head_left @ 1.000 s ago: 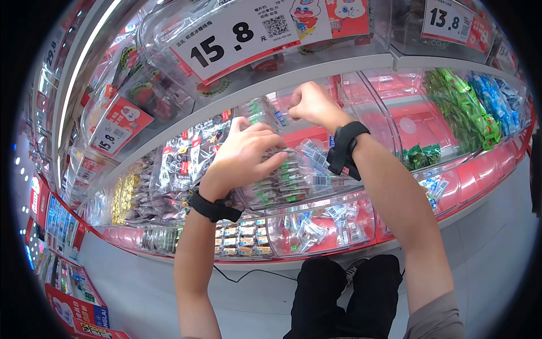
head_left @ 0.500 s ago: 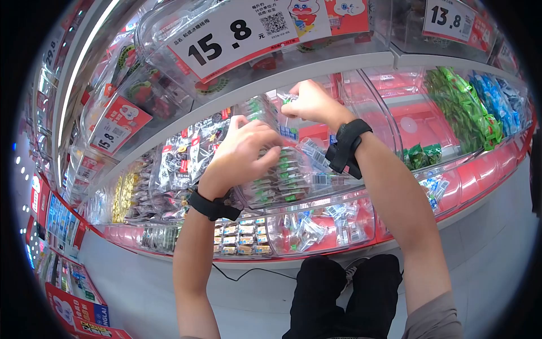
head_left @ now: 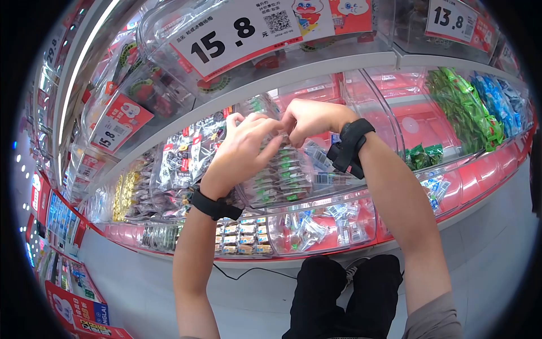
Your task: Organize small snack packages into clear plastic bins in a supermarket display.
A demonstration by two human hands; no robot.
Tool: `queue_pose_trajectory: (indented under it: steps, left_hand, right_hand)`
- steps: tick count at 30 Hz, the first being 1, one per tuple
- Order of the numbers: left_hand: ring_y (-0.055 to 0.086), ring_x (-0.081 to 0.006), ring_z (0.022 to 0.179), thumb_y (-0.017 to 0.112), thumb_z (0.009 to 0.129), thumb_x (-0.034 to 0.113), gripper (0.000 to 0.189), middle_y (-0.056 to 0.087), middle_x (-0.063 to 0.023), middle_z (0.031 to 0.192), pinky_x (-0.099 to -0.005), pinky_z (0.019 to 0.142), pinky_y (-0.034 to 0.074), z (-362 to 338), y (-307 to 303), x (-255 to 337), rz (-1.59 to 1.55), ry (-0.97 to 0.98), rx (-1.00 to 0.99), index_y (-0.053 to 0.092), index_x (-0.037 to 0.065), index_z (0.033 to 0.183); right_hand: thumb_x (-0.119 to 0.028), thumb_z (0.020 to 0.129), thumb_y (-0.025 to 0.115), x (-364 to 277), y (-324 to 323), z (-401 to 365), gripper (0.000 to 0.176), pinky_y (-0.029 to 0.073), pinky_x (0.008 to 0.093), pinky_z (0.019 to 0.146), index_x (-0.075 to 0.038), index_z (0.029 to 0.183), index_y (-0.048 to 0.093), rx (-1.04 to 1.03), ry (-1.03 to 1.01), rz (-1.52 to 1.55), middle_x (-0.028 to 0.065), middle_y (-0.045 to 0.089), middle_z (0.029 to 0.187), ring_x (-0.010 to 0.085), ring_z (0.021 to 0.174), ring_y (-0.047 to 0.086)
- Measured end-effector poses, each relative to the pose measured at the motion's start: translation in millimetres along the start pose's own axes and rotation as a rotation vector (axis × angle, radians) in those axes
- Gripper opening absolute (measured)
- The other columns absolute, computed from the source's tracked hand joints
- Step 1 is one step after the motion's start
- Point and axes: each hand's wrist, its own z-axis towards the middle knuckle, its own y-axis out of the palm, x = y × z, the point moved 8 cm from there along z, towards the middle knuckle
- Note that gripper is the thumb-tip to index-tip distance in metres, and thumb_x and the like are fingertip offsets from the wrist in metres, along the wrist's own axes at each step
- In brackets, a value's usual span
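Observation:
My left hand is over a bin of small clear packets with green marks, its fingers curved and its thumb apart. Whether its fingertips press on the packets is hidden. Just to its right, my right hand is bent down at the wrist with fingers pinched together, close to the left fingertips. What the pinch holds, if anything, cannot be made out. More clear packets with green marks lie behind the hands. Blue-and-white packets lie under the right wrist.
Clear plastic dividers separate the bins. Black-and-white packets lie left, green bags and blue bags right. An upper shelf edge with price signs overhangs the bins. Below is a lower row of packets.
My right hand has come down and in toward my left hand from the back of the bin, where it held a small packet. My left hand has shifted only slightly.

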Motion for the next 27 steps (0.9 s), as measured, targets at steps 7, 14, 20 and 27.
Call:
queue_pose_trajectory:
  steps: [7, 14, 20, 27]
  left_hand:
    - [0.055, -0.0179, 0.098, 0.062, 0.084, 0.015, 0.012, 0.064, -0.0059, 0.094, -0.0415, 0.093, 0.026, -1, 4, 2, 0.096, 0.09, 0.019, 0.067, 0.008, 0.093]
    - [0.055, -0.0171, 0.099, 0.061, 0.084, 0.015, 0.011, 0.064, -0.0054, 0.092, -0.0416, 0.093, 0.026, -1, 3, 4, 0.105, 0.1, 0.025, 0.066, 0.008, 0.093]
    - [0.054, -0.0168, 0.098, 0.061, 0.084, 0.014, 0.01, 0.064, -0.0044, 0.091, -0.0414, 0.092, 0.026, -2, 3, 5, 0.126, 0.101, 0.03, 0.064, 0.008, 0.092]
    - [0.054, -0.017, 0.099, 0.06, 0.085, 0.013, 0.008, 0.064, -0.0043, 0.089, -0.0421, 0.091, 0.026, -2, 3, 7, 0.145, 0.117, 0.036, 0.063, 0.008, 0.091]
  right_hand:
    - [-0.008, 0.069, 0.063, 19, -6, 4, 0.029, 0.054, 0.0338, 0.07, 0.004, 0.094, 0.067, 0.055, 0.139, 0.007, 0.0132, 0.068, 0.082, 0.0209, 0.077, 0.067]
    - [-0.023, 0.071, 0.072, 63, 9, 2, 0.044, 0.052, 0.0406, 0.082, -0.002, 0.109, 0.065, -0.033, 0.514, -0.431, 0.0177, 0.065, 0.11, 0.0295, 0.1, 0.064]
    - [-0.024, 0.068, 0.077, 52, 11, -5, 0.05, 0.052, 0.0415, 0.084, -0.002, 0.112, 0.065, -0.196, 0.558, -0.614, 0.018, 0.063, 0.115, 0.0295, 0.104, 0.062]
    - [-0.022, 0.072, 0.073, 52, -37, -13, 0.038, 0.051, 0.0407, 0.084, -0.001, 0.103, 0.067, 0.285, 0.625, -0.503, 0.0185, 0.066, 0.105, 0.0321, 0.103, 0.063]
